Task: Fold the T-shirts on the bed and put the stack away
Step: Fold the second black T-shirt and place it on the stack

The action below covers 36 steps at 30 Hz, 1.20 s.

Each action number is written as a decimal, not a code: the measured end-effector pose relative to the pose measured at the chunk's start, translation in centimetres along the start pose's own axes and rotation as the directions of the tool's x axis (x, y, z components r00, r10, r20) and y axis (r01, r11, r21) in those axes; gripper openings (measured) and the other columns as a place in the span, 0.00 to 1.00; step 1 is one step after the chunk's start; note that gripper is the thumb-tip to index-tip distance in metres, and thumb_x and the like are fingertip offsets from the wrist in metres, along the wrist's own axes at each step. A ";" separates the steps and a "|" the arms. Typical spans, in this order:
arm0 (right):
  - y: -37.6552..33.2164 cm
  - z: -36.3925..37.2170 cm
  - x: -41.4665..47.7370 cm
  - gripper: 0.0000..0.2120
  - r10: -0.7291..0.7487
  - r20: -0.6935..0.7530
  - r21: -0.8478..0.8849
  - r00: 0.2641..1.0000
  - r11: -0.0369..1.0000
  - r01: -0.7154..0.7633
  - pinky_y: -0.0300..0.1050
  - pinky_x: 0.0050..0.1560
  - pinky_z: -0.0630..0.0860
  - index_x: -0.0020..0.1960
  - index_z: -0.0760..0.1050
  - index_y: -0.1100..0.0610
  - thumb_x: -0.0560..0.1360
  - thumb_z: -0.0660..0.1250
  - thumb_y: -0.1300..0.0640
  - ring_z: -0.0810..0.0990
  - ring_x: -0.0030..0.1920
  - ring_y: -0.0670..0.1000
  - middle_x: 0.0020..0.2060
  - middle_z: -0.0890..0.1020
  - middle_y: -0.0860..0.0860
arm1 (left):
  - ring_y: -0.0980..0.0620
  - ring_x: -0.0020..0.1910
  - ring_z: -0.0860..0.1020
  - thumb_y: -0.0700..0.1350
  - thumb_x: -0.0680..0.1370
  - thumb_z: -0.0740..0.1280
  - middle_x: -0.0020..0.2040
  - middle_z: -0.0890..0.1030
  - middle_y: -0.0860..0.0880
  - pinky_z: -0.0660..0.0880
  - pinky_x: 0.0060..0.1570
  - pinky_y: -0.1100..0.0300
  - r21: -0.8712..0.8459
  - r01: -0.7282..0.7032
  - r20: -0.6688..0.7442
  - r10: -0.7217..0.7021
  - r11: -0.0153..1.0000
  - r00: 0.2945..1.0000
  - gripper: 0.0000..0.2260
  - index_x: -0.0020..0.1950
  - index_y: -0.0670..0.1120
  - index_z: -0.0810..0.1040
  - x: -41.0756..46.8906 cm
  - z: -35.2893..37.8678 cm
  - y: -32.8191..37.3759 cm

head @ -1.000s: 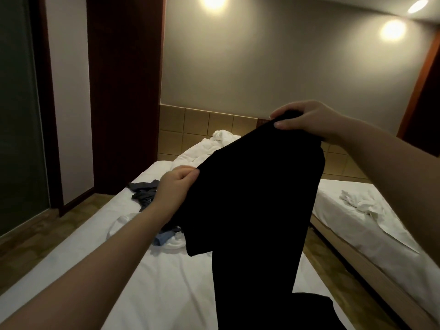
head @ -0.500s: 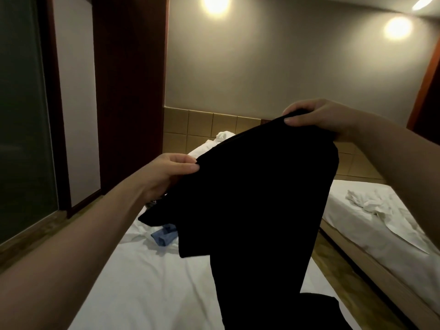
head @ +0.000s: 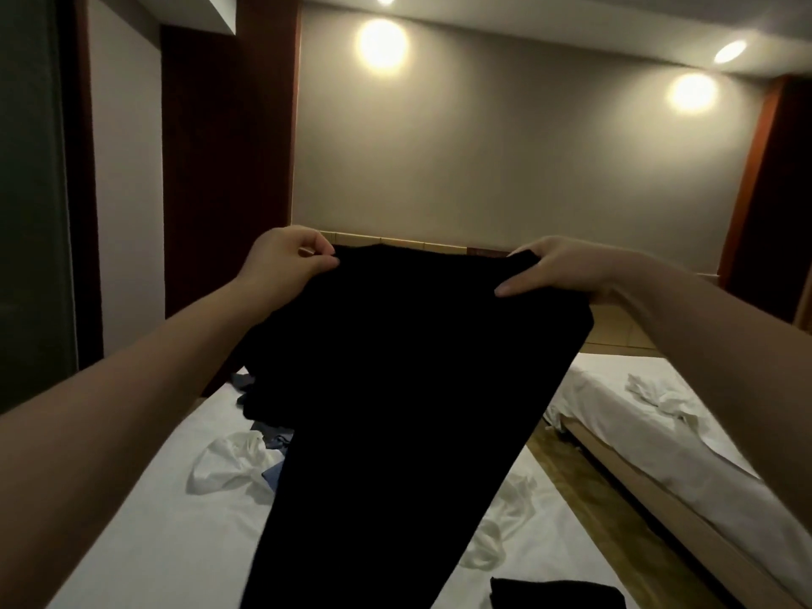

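Observation:
A black T-shirt (head: 395,389) hangs in the air in front of me, stretched level between both hands. My left hand (head: 285,261) pinches its top left corner and my right hand (head: 553,270) grips its top right corner. The shirt drapes down over the white bed (head: 145,534) and hides much of it. On the bed behind it lie a crumpled white garment (head: 228,463), blue and dark clothes (head: 268,437), another white piece (head: 496,534) and a dark folded item (head: 558,593) at the bottom edge.
A second white bed (head: 637,415) with a crumpled white cloth (head: 654,393) stands to the right across a narrow strip of wooden floor (head: 553,459). Dark wooden panels (head: 224,169) and a glass door (head: 30,204) are on the left, a grey wall ahead.
My left hand rose to the height of the right one, so the shirt's top edge now lies level and taut. The view tilted upward.

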State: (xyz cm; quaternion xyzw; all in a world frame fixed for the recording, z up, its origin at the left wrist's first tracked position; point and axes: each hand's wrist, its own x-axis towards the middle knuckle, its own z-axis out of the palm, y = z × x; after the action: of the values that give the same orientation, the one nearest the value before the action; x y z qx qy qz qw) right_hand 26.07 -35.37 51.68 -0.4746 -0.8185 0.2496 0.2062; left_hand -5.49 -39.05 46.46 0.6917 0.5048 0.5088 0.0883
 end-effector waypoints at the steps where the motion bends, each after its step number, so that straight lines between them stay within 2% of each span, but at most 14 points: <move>1: -0.1 0.4 0.1 0.03 -0.015 -0.008 0.057 1.000 0.998 0.016 0.41 0.40 0.78 0.44 0.80 0.55 0.71 0.71 0.59 0.82 0.36 0.47 0.36 0.83 0.49 | 0.43 0.56 0.75 0.39 0.76 0.65 0.48 0.76 0.46 0.71 0.61 0.46 0.005 0.003 -0.006 -0.003 1.000 1.000 0.04 0.50 0.42 0.77 -0.1 -0.2 -0.1; 3: -0.7 0.9 0.3 0.03 -0.084 -0.101 0.079 0.991 0.993 0.092 0.36 0.34 0.75 0.44 0.79 0.56 0.71 0.71 0.62 0.80 0.33 0.43 0.32 0.82 0.46 | 0.43 0.55 0.75 0.39 0.76 0.65 0.49 0.76 0.45 0.71 0.61 0.46 -0.009 0.005 -0.031 -0.005 1.000 1.000 0.03 0.48 0.43 0.77 -0.2 -0.6 -0.2; 4: -1.1 1.1 0.6 0.04 -0.136 -0.227 0.052 0.964 0.987 0.151 0.34 0.33 0.74 0.44 0.78 0.56 0.71 0.71 0.62 0.79 0.31 0.42 0.30 0.81 0.45 | 0.44 0.54 0.75 0.39 0.76 0.65 0.49 0.77 0.46 0.71 0.61 0.47 -0.015 -0.005 -0.081 0.003 1.000 0.997 0.04 0.49 0.42 0.78 -0.2 -0.7 -0.1; 6: -2.0 1.2 1.4 0.07 -0.229 -0.518 -0.033 0.824 0.968 0.248 0.30 0.33 0.71 0.47 0.78 0.56 0.70 0.72 0.61 0.76 0.33 0.42 0.33 0.79 0.46 | 0.46 0.53 0.75 0.38 0.76 0.65 0.49 0.77 0.44 0.70 0.59 0.50 0.014 -0.040 -0.181 0.042 0.999 0.983 0.06 0.51 0.39 0.78 0.2 -0.7 0.0; 7: -2.5 1.2 1.9 0.08 -0.272 -0.569 -0.105 0.776 0.960 0.260 0.30 0.34 0.70 0.50 0.78 0.57 0.71 0.72 0.61 0.76 0.37 0.44 0.36 0.79 0.48 | 0.45 0.53 0.75 0.38 0.76 0.65 0.50 0.78 0.42 0.70 0.59 0.52 0.089 -0.054 -0.140 0.066 0.995 0.988 0.07 0.52 0.38 0.78 0.4 -0.4 0.1; 10: -3.2 2.7 3.2 0.12 -0.353 -0.389 -0.486 0.851 0.863 0.136 0.41 0.43 0.66 0.54 0.78 0.62 0.72 0.70 0.60 0.77 0.50 0.53 0.46 0.80 0.55 | 0.42 0.55 0.75 0.37 0.76 0.65 0.52 0.78 0.39 0.70 0.58 0.52 0.263 0.004 0.051 -0.018 0.965 0.999 0.07 0.53 0.37 0.78 0.4 0.2 -1.1; 14: -3.6 2.7 3.9 0.11 -0.414 -0.589 -0.400 0.694 0.896 0.195 0.44 0.45 0.68 0.53 0.79 0.62 0.72 0.70 0.61 0.78 0.48 0.55 0.42 0.79 0.56 | 0.45 0.48 0.74 0.39 0.78 0.64 0.47 0.75 0.44 0.70 0.51 0.52 0.089 0.071 -0.065 -0.065 0.993 0.996 0.04 0.51 0.42 0.76 1.0 -1.2 -1.1; 17: -4.1 2.7 4.0 0.11 -0.323 -0.731 -0.206 0.601 0.944 0.257 0.43 0.48 0.71 0.54 0.79 0.59 0.71 0.70 0.61 0.76 0.46 0.49 0.42 0.78 0.52 | 0.48 0.46 0.73 0.39 0.78 0.62 0.45 0.75 0.45 0.70 0.47 0.57 0.054 0.017 -0.032 -0.015 0.998 0.999 0.05 0.52 0.41 0.75 1.1 -1.3 -0.3; 21: -2.4 4.9 3.9 0.10 -0.217 -0.702 -0.034 0.678 0.961 0.273 0.47 0.52 0.74 0.52 0.79 0.57 0.71 0.71 0.62 0.79 0.48 0.53 0.43 0.79 0.52 | 0.50 0.42 0.71 0.40 0.80 0.60 0.41 0.73 0.48 0.67 0.39 0.61 0.021 0.006 -0.112 -0.004 1.000 0.994 0.03 0.51 0.44 0.73 0.4 -1.1 -1.6; 25: -2.4 5.5 3.4 0.09 -0.220 -0.609 -0.013 0.762 0.963 0.268 0.45 0.49 0.73 0.52 0.78 0.61 0.72 0.68 0.65 0.77 0.43 0.50 0.42 0.78 0.53 | 0.48 0.47 0.71 0.40 0.80 0.59 0.49 0.73 0.45 0.67 0.46 0.56 0.101 0.010 -0.158 0.006 0.995 0.987 0.04 0.53 0.43 0.72 -0.9 0.1 -3.1; 28: -3.1 4.6 2.7 0.06 -0.200 -0.557 0.076 0.806 0.954 0.290 0.40 0.43 0.72 0.48 0.78 0.62 0.73 0.65 0.68 0.76 0.37 0.46 0.39 0.78 0.53 | 0.47 0.46 0.73 0.41 0.81 0.57 0.47 0.74 0.45 0.69 0.46 0.54 -0.007 0.006 0.010 -0.006 1.000 1.000 0.06 0.54 0.42 0.73 -1.6 0.6 -3.4; 32: -2.5 4.3 1.4 0.10 -0.088 -0.368 0.087 0.926 0.988 0.128 0.30 0.26 0.70 0.38 0.75 0.55 0.75 0.63 0.66 0.75 0.22 0.40 0.25 0.78 0.46 | 0.52 0.37 0.71 0.43 0.81 0.57 0.40 0.73 0.48 0.67 0.38 0.59 -0.057 0.047 0.096 -0.041 0.997 0.995 0.07 0.45 0.48 0.72 -2.1 1.3 -3.8; 34: -1.7 4.1 1.2 0.06 -0.037 -0.291 0.136 0.956 0.988 0.080 0.31 0.25 0.72 0.41 0.76 0.58 0.75 0.63 0.64 0.77 0.24 0.42 0.23 0.79 0.45 | 0.52 0.35 0.70 0.44 0.81 0.57 0.39 0.73 0.48 0.66 0.38 0.58 -0.064 0.070 0.121 -0.062 0.995 0.991 0.08 0.44 0.47 0.73 -2.7 2.0 -4.3; 36: -1.0 3.6 0.8 0.02 -0.005 -0.143 0.217 0.990 0.976 0.036 0.35 0.33 0.78 0.46 0.78 0.58 0.75 0.66 0.62 0.81 0.32 0.46 0.31 0.83 0.47 | 0.53 0.34 0.70 0.44 0.81 0.58 0.38 0.73 0.48 0.66 0.37 0.59 -0.100 0.114 0.166 -0.096 0.988 0.981 0.08 0.44 0.47 0.74 -3.3 2.6 -5.1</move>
State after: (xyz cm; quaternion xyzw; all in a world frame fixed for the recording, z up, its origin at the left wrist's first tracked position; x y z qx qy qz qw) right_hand 22.90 -35.83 49.54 -0.4569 -0.7743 0.3017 0.3174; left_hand -6.43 -38.23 39.92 0.6969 0.5033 0.4731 0.1932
